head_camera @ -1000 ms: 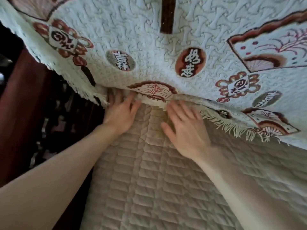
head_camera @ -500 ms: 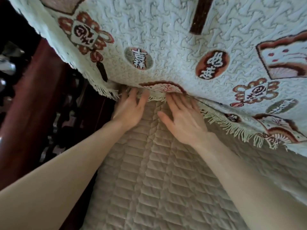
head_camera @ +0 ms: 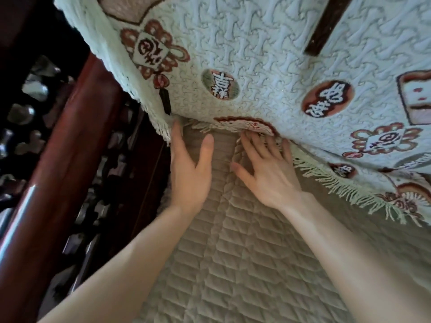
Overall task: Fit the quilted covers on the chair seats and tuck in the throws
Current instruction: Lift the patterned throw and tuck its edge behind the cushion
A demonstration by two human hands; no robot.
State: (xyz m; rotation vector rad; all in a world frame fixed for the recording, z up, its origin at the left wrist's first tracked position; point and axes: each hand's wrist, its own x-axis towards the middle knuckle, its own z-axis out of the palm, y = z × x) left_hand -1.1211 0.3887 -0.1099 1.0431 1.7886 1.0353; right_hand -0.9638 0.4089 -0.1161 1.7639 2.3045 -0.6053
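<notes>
Pressing flat, fingers straight, nothing held: left hand [head_camera: 189, 173] and right hand [head_camera: 268, 176] on beige quilted seat cover [head_camera: 233, 264]. Directly ahead hangs pale green fringed woven throw [head_camera: 256, 66]; hem runs crosswise, left to lower right, touching right fingertips [head_camera: 249, 143]. Right hand judged better placed for tucking.

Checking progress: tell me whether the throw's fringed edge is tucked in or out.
Mostly out. The throw has its fringe loose on the seat cover beside the right hand, whose fingers press the edge in.
</notes>
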